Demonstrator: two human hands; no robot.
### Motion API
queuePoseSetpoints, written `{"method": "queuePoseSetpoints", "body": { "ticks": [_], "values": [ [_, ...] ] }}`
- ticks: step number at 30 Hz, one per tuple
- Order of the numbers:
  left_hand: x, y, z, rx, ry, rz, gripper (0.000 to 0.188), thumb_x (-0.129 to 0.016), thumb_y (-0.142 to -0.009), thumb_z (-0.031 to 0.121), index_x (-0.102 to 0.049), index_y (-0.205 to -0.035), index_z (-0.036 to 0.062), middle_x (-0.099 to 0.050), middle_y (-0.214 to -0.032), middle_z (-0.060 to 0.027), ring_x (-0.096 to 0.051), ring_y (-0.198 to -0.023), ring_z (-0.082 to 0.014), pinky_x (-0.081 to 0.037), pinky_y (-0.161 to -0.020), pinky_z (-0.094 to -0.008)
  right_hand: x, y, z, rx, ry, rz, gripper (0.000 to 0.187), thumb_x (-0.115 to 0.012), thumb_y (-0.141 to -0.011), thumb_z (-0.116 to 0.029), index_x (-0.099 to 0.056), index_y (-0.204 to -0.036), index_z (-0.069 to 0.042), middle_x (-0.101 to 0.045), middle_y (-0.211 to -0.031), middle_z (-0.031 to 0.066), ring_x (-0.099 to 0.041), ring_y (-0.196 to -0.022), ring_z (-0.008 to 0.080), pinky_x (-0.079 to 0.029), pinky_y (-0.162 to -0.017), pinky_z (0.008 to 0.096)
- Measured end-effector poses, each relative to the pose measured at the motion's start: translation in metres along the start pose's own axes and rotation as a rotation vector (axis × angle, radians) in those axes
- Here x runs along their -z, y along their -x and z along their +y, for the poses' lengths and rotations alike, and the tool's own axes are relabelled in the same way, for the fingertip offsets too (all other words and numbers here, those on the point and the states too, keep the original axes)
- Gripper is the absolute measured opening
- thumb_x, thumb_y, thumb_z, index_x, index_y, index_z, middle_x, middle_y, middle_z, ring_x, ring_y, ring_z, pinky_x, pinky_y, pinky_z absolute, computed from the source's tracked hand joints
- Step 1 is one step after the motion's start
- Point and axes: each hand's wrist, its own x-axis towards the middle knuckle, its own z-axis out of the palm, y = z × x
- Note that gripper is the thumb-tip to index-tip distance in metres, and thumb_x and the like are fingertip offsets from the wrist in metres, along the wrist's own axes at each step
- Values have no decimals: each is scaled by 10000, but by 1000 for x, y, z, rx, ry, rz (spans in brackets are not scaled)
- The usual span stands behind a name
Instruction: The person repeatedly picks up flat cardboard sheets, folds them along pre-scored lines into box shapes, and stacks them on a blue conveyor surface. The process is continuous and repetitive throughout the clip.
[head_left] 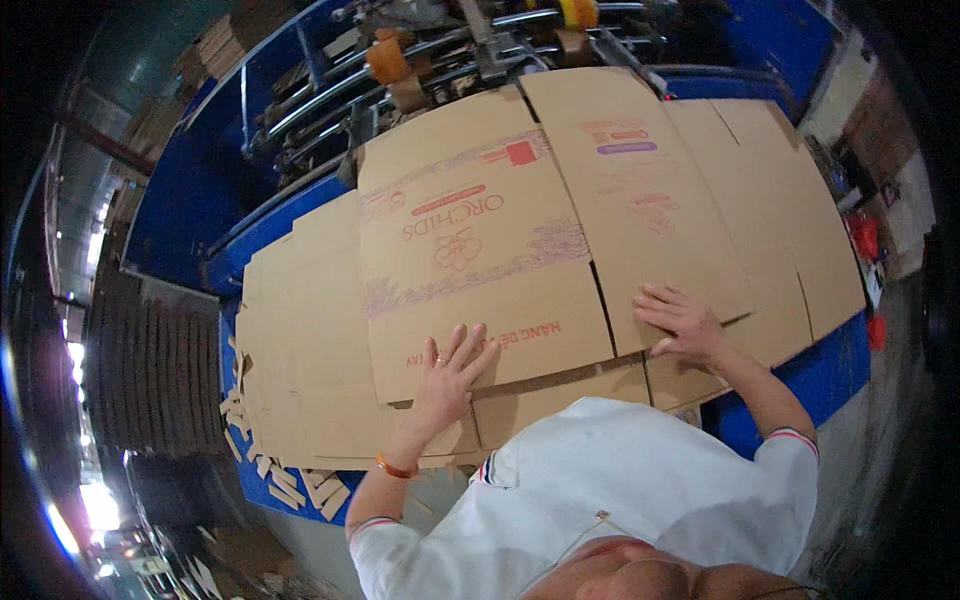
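Note:
A flat printed cardboard box blank [480, 215] lies before me, with slots cut between its panels and red and purple printing. My left hand [455, 372] rests on its near edge, fingers spread and palm down. Farther right, my right hand [685, 322] lies with fingers apart on the near end of the other large panel, close to a slot. Neither hand grips anything. Under this blank are more plain brown cardboard sheets [300, 330], which stick out to the left, to the right and toward me.
A blue machine [190, 215] with metal bars and orange rollers [387, 62] stands along the far side. Cardboard offcuts [285, 485] litter the blue surface at the near left. Tall stacks of brown cardboard [150, 370] stand farther left. Red items [862, 236] are at the right.

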Motion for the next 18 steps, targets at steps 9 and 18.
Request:
{"method": "queuePoseSetpoints", "body": {
  "ticks": [9, 18],
  "values": [
    [-1, -96, -225, 817, 491, 426, 707, -474, -898, 479, -448, -1240, -138, -543, -1129, -367, -503, -1119, -467, -432, -912, -479, 22, -77, 196, -565, -91, 540, 417, -417, -984, -299, -532, -1274, -23, -483, -1359, 168, -426, -1281, 306, -325, -1062, 380],
    [-33, -128, -286, 1113, 581, 331, 886, -193, -940, 610, -600, -1013, -174, -609, -968, -361, -592, -975, -468, -466, -854, -462, 51, -137, 281, -984, -1165, 411, 632, -435, -945, -516, -549, -1231, 35, -602, -1183, 159, -569, -1070, 228, -427, -933, 332]
  ]
}}
